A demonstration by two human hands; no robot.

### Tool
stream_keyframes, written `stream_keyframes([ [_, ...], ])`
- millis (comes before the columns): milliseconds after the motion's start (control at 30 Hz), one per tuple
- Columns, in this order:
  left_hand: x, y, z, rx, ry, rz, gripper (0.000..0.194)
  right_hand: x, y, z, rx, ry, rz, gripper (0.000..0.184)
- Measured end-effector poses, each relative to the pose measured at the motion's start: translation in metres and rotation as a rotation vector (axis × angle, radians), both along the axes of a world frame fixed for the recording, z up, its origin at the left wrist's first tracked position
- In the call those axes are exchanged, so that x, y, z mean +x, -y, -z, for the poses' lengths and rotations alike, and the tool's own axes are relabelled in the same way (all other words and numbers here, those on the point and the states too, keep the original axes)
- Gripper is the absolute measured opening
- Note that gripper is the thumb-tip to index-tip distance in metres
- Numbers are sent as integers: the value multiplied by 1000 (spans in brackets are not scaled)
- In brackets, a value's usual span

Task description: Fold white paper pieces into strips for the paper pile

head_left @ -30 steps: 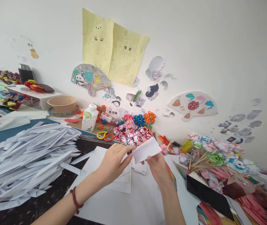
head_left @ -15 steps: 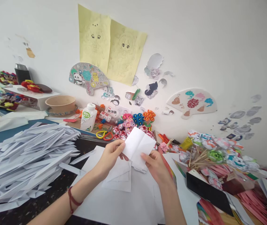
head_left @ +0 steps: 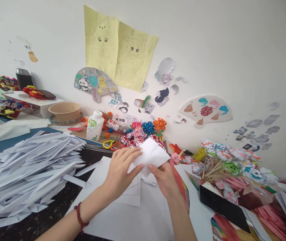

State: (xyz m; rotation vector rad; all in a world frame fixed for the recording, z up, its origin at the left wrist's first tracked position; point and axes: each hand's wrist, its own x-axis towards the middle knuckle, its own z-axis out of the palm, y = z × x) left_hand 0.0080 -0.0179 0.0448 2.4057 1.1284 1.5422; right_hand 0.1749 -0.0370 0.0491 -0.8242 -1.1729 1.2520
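A small white creased sheet of paper (head_left: 151, 154) is held up between both my hands above the table. My left hand (head_left: 121, 170) grips its left edge, fingers curled round the corner. My right hand (head_left: 163, 177) pinches its lower edge from below. A red cord bracelet (head_left: 79, 217) sits on my left wrist. Under my hands lie more white sheets (head_left: 130, 207) on the dark table.
A big heap of folded white paper strips (head_left: 29, 167) fills the left. Behind the hands are a white bottle (head_left: 94, 126), scissors (head_left: 111, 144) and paper flowers (head_left: 145, 134). A black phone (head_left: 222, 207) and flowers on sticks (head_left: 223, 164) lie right. A brown bowl (head_left: 64, 110) stands far left.
The paper, folded narrow a second ago, has been opened out into a wider creased sheet. My left hand has shifted onto its left edge, and both hands have lowered slightly.
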Motion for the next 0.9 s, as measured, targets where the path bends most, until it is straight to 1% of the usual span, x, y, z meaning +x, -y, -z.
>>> stream_keyframes([
  [100,1,0,2,-30,27,42,29,-3,-1,0,19,-11,5,38],
  [267,2,1,3,-99,97,129,28,-5,-2,5,-5,-44,10,33],
  [333,2,2,2,-137,140,153,25,-6,-2,7,-9,-61,24,35],
  [433,1,2,1,-204,203,163,20,-4,-3,10,-12,-51,17,37],
  [500,-1,0,1,-259,230,146,21,0,-5,11,-27,-13,31,30],
  [567,-3,-4,1,-316,238,118,23,7,-9,13,-31,48,119,25],
  [600,-4,-6,1,-342,228,109,24,11,-11,13,-14,80,200,25],
  [667,-6,-9,2,-373,177,110,25,17,-14,13,30,118,346,35],
  [700,-6,-10,3,-381,140,117,25,19,-14,13,49,124,382,40],
  [733,-6,-10,4,-386,102,124,26,20,-14,12,55,130,376,41],
  [800,-5,-10,5,-393,42,142,28,20,-12,10,29,156,286,33],
  [867,-4,-10,5,-404,28,156,28,18,-9,9,-25,183,185,25],
  [900,-4,-9,5,-415,44,163,27,18,-8,9,-49,186,160,23],
])
